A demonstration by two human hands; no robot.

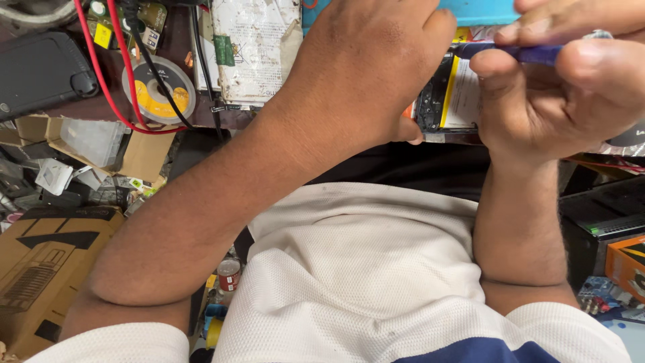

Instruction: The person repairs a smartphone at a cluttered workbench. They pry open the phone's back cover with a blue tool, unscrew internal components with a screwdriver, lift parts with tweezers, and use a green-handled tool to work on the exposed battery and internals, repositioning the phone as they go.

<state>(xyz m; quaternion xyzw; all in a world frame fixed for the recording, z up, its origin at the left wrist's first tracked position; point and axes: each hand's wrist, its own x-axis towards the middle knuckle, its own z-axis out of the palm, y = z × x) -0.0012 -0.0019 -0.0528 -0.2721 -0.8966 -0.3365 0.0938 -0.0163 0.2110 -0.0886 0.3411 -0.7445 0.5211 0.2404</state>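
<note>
The opened device, its black innards and yellow-edged white battery showing, lies on the bench at the far right. The left hand presses down on it, its grip hidden, and the right hand pinches a blue tool over it. A round solder-wick spool sits far left, cardboard boxes nearer.

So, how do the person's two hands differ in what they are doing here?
The left hand lies palm down, pressing on the opened device; the right hand is curled instead. The right hand pinches a thin blue tool between thumb and fingers; the left hand holds no tool. Both are bare and meet over the same device.
</note>
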